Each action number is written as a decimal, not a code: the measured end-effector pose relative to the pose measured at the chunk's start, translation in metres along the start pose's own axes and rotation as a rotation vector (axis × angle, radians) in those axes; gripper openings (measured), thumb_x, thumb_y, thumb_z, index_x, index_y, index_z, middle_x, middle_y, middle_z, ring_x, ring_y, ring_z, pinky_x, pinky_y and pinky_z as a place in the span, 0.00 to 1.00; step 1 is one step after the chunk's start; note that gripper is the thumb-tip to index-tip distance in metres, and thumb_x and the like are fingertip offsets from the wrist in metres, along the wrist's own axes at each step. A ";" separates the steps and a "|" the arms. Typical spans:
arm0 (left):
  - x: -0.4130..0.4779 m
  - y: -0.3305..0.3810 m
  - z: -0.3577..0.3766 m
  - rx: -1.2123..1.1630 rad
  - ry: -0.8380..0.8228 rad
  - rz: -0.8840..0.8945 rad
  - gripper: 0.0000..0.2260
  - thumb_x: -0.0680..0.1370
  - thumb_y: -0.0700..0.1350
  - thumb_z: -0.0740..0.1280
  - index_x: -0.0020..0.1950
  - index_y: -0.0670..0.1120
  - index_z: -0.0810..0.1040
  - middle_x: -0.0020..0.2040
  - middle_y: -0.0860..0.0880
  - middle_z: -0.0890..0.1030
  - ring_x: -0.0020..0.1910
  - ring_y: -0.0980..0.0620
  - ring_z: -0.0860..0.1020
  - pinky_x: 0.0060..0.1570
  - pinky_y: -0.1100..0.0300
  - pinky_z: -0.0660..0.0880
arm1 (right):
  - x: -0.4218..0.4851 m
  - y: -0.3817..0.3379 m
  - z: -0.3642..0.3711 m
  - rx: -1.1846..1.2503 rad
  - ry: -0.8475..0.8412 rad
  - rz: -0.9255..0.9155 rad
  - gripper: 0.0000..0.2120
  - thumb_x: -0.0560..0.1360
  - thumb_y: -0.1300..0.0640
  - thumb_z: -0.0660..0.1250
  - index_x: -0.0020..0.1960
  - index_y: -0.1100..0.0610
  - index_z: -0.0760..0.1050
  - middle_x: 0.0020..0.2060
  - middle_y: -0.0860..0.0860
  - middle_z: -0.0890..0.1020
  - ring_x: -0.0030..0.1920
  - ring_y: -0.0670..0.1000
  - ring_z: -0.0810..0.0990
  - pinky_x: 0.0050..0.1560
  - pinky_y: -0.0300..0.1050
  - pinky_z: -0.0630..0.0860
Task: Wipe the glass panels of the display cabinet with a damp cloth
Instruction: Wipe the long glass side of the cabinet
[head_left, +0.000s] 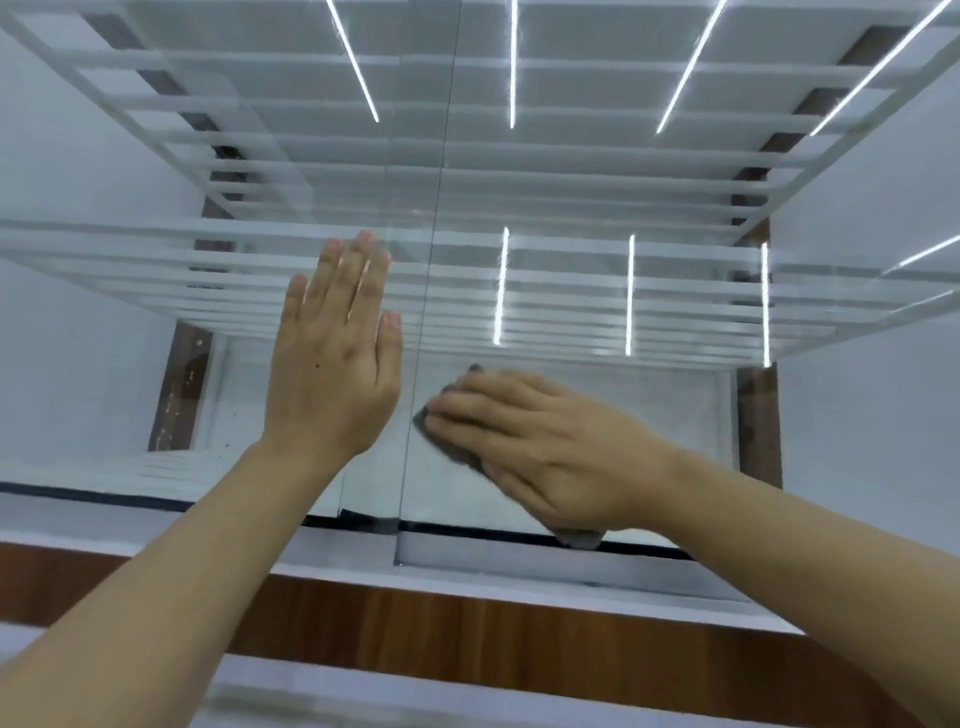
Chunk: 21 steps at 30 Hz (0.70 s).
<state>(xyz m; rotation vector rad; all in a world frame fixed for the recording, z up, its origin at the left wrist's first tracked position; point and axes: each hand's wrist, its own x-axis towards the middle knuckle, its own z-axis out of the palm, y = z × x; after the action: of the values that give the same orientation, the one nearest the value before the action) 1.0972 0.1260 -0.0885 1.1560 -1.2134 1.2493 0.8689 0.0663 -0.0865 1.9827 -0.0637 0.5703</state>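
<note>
1. The vertical edge (439, 182) where the two glass panels of the display cabinet meet runs up between the hands.
2. The left hand (332, 364) lies flat on the left glass panel (130, 338), just beside that edge. Its fingers are straight and close together, pointing up, and it holds nothing.
3. The right hand (545, 447) presses a dark grey cloth (423, 418) flat against the right glass panel (675, 415). Its fingers are stretched out towards the edge, not curled round the cloth. The cloth shows past the fingertips and below the heel of the palm.
4. The cloth sits low on the panel, its lower end reaching the black bottom track (467, 530). Bare glass stretches above it and out to the right.
5. Behind the glass are white shelves (571, 291) and bright light strips (498, 286), partly repeated as reflections.
6. Below the track runs a wooden band (467, 623), and both forearms cross in front of it.
</note>
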 end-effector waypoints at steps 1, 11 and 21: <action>-0.002 0.002 -0.002 0.011 0.013 -0.006 0.26 0.85 0.49 0.48 0.83 0.43 0.57 0.84 0.46 0.55 0.83 0.48 0.50 0.82 0.49 0.46 | -0.002 -0.009 0.003 0.023 -0.028 -0.067 0.25 0.85 0.50 0.51 0.79 0.58 0.66 0.77 0.54 0.70 0.78 0.55 0.63 0.80 0.48 0.50; -0.050 0.010 0.000 -0.074 -0.032 0.006 0.25 0.86 0.47 0.48 0.84 0.43 0.54 0.84 0.46 0.53 0.84 0.48 0.48 0.82 0.50 0.44 | 0.000 -0.020 0.013 0.103 -0.072 -0.292 0.22 0.87 0.49 0.54 0.76 0.58 0.71 0.73 0.54 0.74 0.76 0.55 0.67 0.78 0.52 0.61; -0.048 0.014 -0.002 -0.061 -0.042 -0.022 0.25 0.86 0.47 0.48 0.84 0.43 0.54 0.84 0.45 0.53 0.84 0.47 0.48 0.82 0.51 0.42 | -0.007 -0.023 0.011 0.253 -0.034 -0.382 0.17 0.86 0.52 0.59 0.69 0.58 0.78 0.67 0.51 0.79 0.69 0.56 0.73 0.73 0.48 0.67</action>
<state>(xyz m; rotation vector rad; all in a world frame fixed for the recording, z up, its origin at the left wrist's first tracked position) 1.0851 0.1262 -0.1375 1.1536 -1.2579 1.1689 0.8733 0.0661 -0.1121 2.1756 0.3766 0.3060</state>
